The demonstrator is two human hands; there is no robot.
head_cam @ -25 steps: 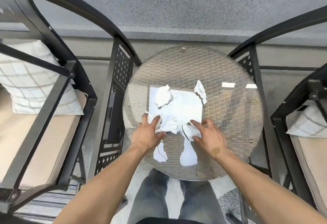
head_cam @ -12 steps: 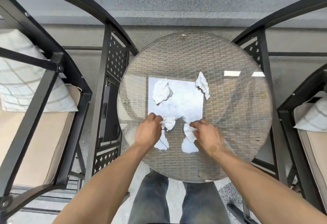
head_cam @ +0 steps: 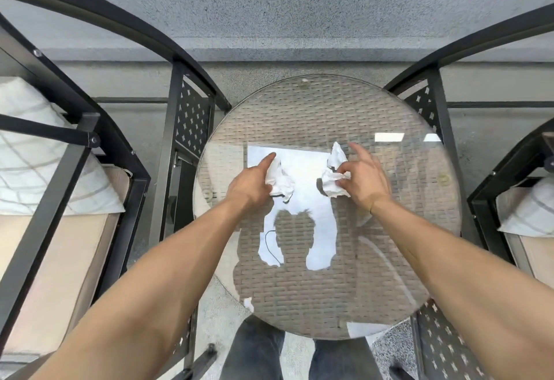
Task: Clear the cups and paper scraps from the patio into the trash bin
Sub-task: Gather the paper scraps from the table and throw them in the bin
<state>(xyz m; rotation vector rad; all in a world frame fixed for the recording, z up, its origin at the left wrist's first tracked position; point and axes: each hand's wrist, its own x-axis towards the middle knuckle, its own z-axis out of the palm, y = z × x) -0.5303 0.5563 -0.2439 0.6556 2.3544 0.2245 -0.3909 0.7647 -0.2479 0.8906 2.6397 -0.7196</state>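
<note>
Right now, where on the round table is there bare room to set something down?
The glass table is bare along its far edge beyond both hands, and across the near half between the forearms. The middle is crowded: the left hand holds paper scraps, and the right hand holds more paper.

Seen from above: round glass table (head_cam: 389, 274) between two black metal chairs (head_cam: 90, 145). Left hand (head_cam: 251, 183) holding crumpled paper (head_cam: 280, 180), forefinger extended. Right hand (head_cam: 361, 181) pinching a second wad (head_cam: 332, 183), just beside a third scrap (head_cam: 337, 154).
</note>
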